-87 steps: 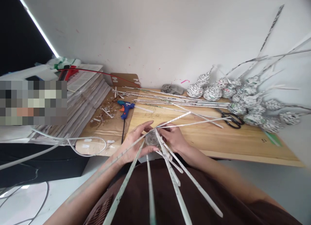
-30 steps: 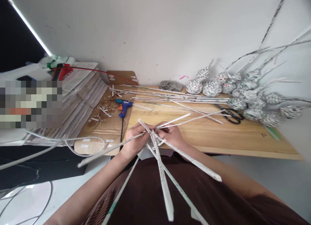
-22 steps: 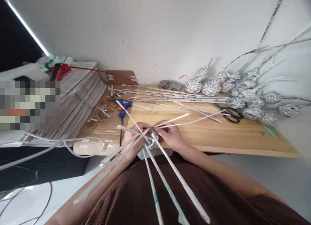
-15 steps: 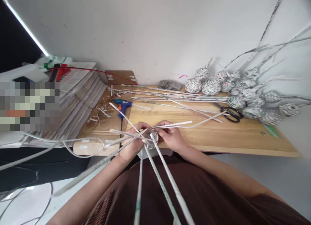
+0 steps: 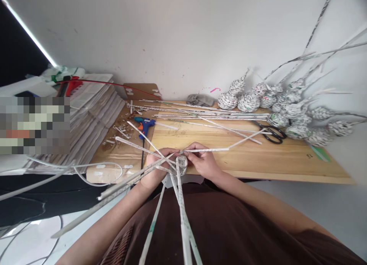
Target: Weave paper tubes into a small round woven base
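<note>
Close to my body at the table's front edge is a small round woven paper piece point(image 5: 181, 166), with several long rolled-newspaper tubes point(image 5: 151, 230) fanning out from it toward me and to the left. My left hand point(image 5: 156, 172) grips its left side, fingers partly covered by the crossing tubes. On the other side my right hand point(image 5: 203, 162) pinches a paper tube point(image 5: 213, 150) at the rim, thumb and fingers close together. That tube stretches right, its far end bending up toward the scissors. Fingertips of both hands nearly meet.
Black-handled scissors point(image 5: 273, 134) and several loose paper tubes point(image 5: 212, 115) lie on the wooden board point(image 5: 281, 162). A blue glue gun point(image 5: 146, 126) rests by paper scraps. Finished woven gourd shapes point(image 5: 249, 101) crowd the back right. Newspaper stacks point(image 5: 97, 104) stand left.
The woven piece has turned slightly, and its tubes have swung: those toward me moved left, one on the left dropped lower. The right-hand tubes now lie nearly in one line. Both hands stay in place.
</note>
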Demonstrator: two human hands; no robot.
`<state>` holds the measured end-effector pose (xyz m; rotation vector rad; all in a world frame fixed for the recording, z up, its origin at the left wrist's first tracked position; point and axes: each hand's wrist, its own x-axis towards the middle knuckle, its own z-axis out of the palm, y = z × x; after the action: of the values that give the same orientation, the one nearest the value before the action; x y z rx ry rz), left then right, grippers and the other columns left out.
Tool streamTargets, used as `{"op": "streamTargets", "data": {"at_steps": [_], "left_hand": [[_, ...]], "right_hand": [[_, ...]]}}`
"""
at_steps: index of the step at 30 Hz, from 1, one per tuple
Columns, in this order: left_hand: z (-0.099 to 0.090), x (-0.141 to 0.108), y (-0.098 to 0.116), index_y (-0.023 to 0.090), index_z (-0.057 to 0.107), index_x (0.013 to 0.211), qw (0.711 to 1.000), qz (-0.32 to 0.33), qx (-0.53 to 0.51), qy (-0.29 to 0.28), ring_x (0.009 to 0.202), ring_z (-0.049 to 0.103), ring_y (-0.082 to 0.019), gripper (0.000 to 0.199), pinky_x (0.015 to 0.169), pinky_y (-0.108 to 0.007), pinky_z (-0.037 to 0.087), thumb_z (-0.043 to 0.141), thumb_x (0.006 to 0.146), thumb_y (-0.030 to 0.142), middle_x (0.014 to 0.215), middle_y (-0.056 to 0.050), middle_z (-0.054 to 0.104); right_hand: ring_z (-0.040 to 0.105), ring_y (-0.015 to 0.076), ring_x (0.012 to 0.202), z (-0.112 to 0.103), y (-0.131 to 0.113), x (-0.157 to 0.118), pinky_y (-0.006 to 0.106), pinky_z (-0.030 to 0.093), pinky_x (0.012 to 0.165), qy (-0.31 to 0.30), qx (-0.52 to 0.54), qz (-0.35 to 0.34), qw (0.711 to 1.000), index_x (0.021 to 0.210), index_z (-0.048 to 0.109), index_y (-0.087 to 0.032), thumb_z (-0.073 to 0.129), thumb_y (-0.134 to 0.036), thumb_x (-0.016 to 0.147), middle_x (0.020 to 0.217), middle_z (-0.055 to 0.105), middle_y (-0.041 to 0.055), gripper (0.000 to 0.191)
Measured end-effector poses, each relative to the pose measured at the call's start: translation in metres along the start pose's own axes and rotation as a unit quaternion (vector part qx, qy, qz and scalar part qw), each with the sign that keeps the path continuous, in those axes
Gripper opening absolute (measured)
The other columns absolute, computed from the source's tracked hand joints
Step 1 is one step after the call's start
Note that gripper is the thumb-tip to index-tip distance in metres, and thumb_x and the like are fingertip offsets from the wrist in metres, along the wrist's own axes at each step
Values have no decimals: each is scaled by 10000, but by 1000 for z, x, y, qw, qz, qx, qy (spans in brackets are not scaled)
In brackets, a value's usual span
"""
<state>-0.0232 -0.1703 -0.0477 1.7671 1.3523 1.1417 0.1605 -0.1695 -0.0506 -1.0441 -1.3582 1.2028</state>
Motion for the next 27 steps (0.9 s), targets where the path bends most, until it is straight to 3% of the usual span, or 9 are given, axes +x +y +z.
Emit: {"op": "streamTargets", "data": {"at_steps": [6, 11, 13, 18, 22, 24, 27], "left_hand": [[1, 4, 2, 189, 777, 854, 1000, 7, 16, -3, 678, 724, -221, 154, 636, -324, 588, 695, 832, 317, 794, -66, 776], [-3, 3, -3, 190, 758, 868, 998, 30, 52, -14, 738, 721, -204, 148, 687, -308, 585, 667, 846, 305, 825, -56, 769], [-3, 1, -5, 186, 749, 891, 998, 31, 57, -5, 755, 720, -200, 170, 676, -291, 577, 660, 852, 324, 857, -65, 768], [1, -2, -4, 186, 731, 879, 999, 32, 44, 10, 692, 704, -177, 171, 584, -247, 544, 662, 840, 337, 837, -60, 760], [4, 0, 1, 203, 736, 869, 998, 30, 57, 6, 664, 687, -156, 155, 596, -242, 542, 678, 823, 339, 826, -35, 753], [4, 0, 3, 209, 745, 863, 997, 28, 70, 1, 685, 689, -157, 131, 631, -246, 551, 676, 821, 313, 827, -29, 756], [4, 0, 2, 204, 753, 864, 997, 26, 69, 2, 732, 702, -172, 125, 663, -255, 557, 672, 820, 289, 828, -38, 761]], "right_hand": [[624, 152, 715, -3, -2, 0, 257, 493, 661, -10, -10, -17, 1000, 800, 671, -195, 685, -322, 821, 766, 680, 15, 130], [667, 176, 710, -8, -5, -4, 288, 522, 667, -20, -32, 67, 997, 842, 718, -172, 619, -402, 869, 784, 727, 42, 252], [682, 181, 727, -12, -9, -9, 291, 530, 680, -27, -71, 72, 995, 867, 730, -174, 617, -401, 876, 821, 745, 51, 254], [645, 152, 672, -19, -24, -13, 263, 498, 659, -17, -256, -59, 965, 871, 739, -215, 704, -331, 835, 787, 731, 27, 126], [645, 144, 757, -15, -30, -6, 249, 481, 709, -76, -283, -170, 941, 1017, 720, -230, 694, -267, 854, 868, 710, 31, 169], [633, 133, 742, -11, -28, -4, 240, 470, 687, -86, -275, -177, 941, 971, 713, -221, 634, -239, 890, 856, 693, 30, 115], [622, 135, 712, -7, -24, -3, 243, 472, 667, -50, -264, -152, 951, 940, 685, -214, 614, -201, 873, 825, 679, 19, 99]]}}
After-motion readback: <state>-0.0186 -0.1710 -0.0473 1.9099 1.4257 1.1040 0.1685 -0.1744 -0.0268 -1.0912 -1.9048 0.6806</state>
